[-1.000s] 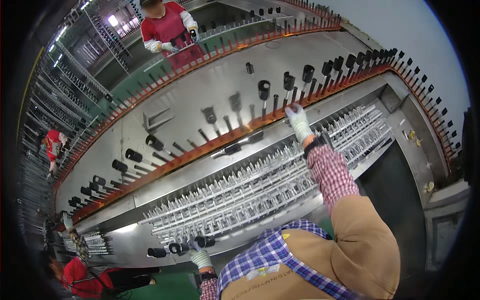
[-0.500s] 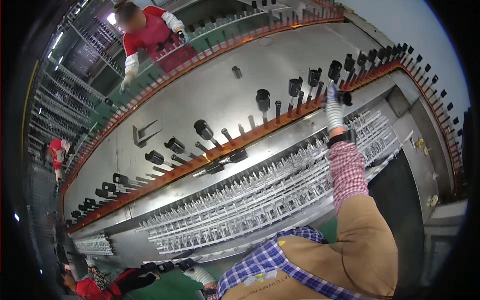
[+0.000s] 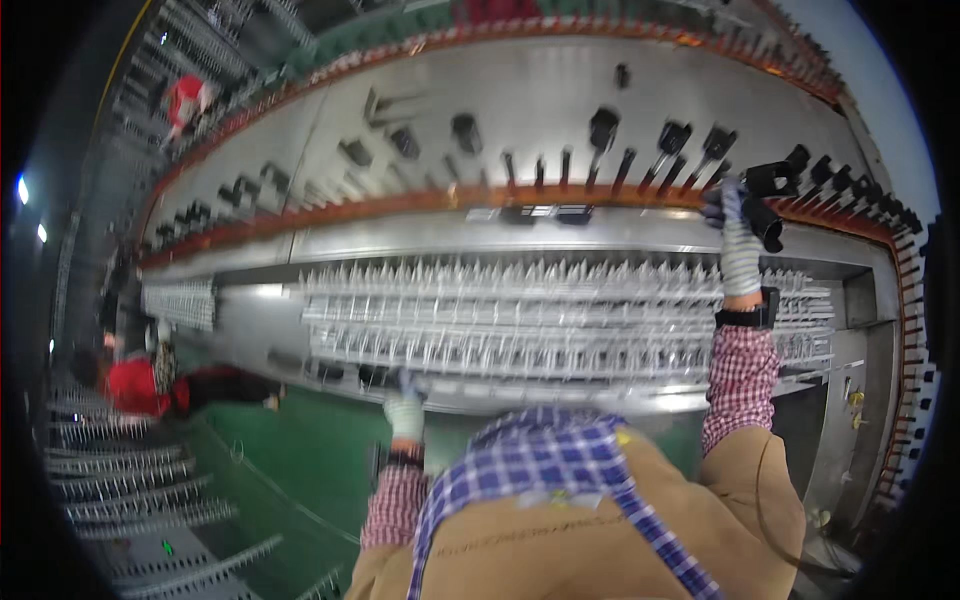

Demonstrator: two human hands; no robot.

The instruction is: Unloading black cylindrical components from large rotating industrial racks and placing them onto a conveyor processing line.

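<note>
My right hand (image 3: 738,225), in a striped white glove with dark fingertips, is closed on a black cup-shaped part (image 3: 765,222) beside the orange-edged line of upright pegs. Another black part (image 3: 770,180) stands right by the fingers; whether it is on a peg or in the hand is unclear. At the front edge of the metal trough my left hand (image 3: 404,410), gloved alike, is closed at the end of a row of black parts (image 3: 373,376). Blur hides how its fingers grip them. More black cup-shaped parts (image 3: 602,130) sit on pegs along the orange track (image 3: 400,205).
Racks of silver pronged bars (image 3: 560,345) lie in the trough before me. A forked bracket (image 3: 378,108) and a loose black part (image 3: 622,75) lie on the steel table (image 3: 530,75). A co-worker in red (image 3: 140,385) is at the left; another red-clad person (image 3: 188,100) stands farther off.
The view has turned and is blurred. My right hand remains at the peg line with a black part, its wrist now more upright. My left hand shows more fully beside the black parts.
</note>
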